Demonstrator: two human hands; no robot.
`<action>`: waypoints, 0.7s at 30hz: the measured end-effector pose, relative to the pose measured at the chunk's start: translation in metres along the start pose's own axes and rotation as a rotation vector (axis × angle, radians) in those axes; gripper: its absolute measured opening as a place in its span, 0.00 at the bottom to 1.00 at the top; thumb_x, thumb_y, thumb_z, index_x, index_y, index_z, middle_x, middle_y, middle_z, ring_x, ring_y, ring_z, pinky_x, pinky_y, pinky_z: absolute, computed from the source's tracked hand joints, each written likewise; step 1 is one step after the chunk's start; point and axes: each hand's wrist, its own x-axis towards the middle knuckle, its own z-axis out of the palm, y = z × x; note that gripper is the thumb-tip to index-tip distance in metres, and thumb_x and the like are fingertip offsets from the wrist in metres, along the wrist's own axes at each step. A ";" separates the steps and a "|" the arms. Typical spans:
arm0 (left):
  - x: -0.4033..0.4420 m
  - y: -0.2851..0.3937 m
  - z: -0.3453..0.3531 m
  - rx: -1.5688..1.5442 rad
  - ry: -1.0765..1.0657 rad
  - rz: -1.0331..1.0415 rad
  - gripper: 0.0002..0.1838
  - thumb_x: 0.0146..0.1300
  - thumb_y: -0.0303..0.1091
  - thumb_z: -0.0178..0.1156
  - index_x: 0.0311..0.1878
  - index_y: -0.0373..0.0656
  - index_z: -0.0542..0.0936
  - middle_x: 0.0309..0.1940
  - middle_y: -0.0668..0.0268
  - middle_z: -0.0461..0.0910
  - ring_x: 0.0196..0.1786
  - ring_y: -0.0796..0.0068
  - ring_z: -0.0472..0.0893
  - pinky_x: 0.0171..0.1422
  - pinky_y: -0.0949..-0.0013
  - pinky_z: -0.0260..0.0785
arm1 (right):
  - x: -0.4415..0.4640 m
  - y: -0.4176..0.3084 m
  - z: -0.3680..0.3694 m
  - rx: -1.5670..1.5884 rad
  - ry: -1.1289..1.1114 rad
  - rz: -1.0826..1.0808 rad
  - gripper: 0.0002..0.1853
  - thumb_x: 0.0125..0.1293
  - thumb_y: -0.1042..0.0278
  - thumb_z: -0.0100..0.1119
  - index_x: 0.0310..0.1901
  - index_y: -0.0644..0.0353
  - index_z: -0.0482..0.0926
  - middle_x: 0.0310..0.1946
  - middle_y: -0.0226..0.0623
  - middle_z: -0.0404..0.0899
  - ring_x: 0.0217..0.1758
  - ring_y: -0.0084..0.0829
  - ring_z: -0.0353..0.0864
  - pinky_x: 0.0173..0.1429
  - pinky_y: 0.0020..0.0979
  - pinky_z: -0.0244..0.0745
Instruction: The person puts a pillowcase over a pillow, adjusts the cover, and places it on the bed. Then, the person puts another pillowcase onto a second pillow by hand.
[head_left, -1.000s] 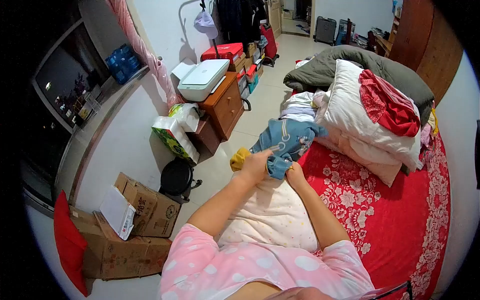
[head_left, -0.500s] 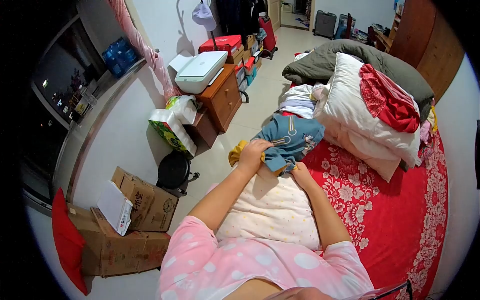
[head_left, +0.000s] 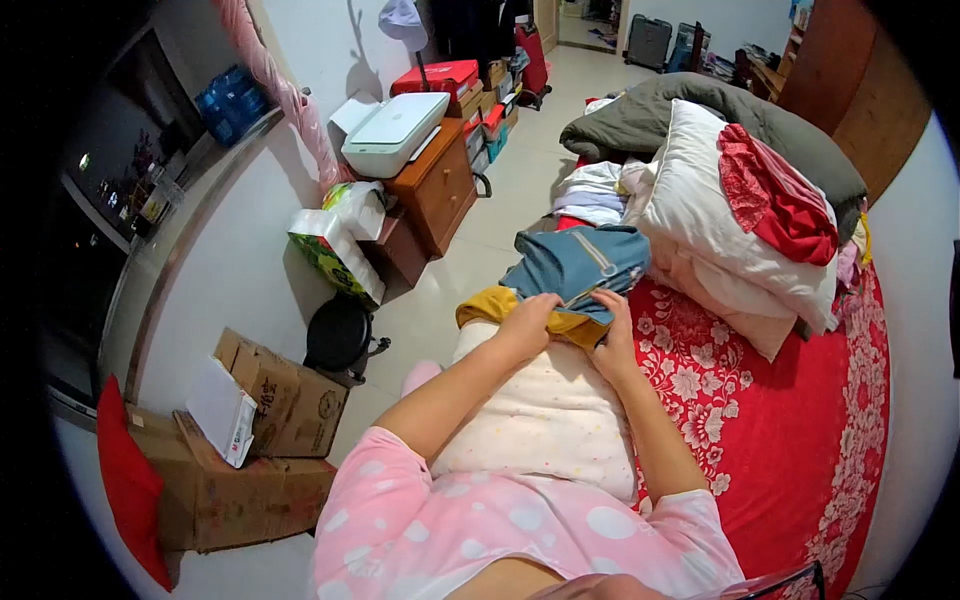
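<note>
A blue-grey garment [head_left: 575, 262] with mustard-yellow fabric along its near edge lies across the far end of a cream dotted pillow [head_left: 530, 425] on my lap. A pale stripe with a ring runs over the blue cloth. My left hand [head_left: 530, 325] is closed on the near edge of the garment where blue meets yellow. My right hand [head_left: 613, 340] pinches the same edge further right, with its fingers bent over the cloth. The exact kind of garment cannot be made out.
On the right is a bed with a red floral sheet [head_left: 700, 400], stacked white pillows [head_left: 690, 190] and a dark green quilt [head_left: 640, 115]. To the left stand cardboard boxes [head_left: 290, 400], a black stool [head_left: 338, 332] and a wooden cabinet [head_left: 445, 190] under a white printer [head_left: 397, 133].
Both hands have shifted along the garment's near edge, coming closer together. More yellow fabric shows along that edge, and the blue part lies flatter.
</note>
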 end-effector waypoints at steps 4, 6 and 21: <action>-0.005 0.016 -0.010 -0.172 -0.217 0.044 0.21 0.51 0.23 0.62 0.51 0.36 0.75 0.48 0.51 0.77 0.51 0.51 0.77 0.54 0.59 0.69 | 0.013 -0.021 0.000 -0.285 -0.296 -0.041 0.41 0.43 0.68 0.73 0.63 0.54 0.67 0.62 0.42 0.67 0.66 0.45 0.64 0.69 0.48 0.56; -0.004 0.011 -0.019 -0.264 -0.363 -0.057 0.24 0.51 0.26 0.64 0.55 0.38 0.75 0.50 0.53 0.77 0.53 0.57 0.77 0.58 0.64 0.69 | 0.008 0.008 0.017 -0.437 -0.410 -0.029 0.37 0.46 0.60 0.72 0.61 0.52 0.70 0.60 0.40 0.71 0.65 0.44 0.66 0.68 0.51 0.56; -0.031 -0.060 -0.005 -0.489 -0.246 -0.504 0.43 0.54 0.42 0.70 0.69 0.35 0.60 0.63 0.53 0.70 0.65 0.62 0.70 0.68 0.66 0.61 | -0.015 0.115 -0.046 0.192 -0.664 0.624 0.36 0.50 0.62 0.70 0.62 0.64 0.68 0.56 0.49 0.75 0.59 0.42 0.75 0.60 0.33 0.69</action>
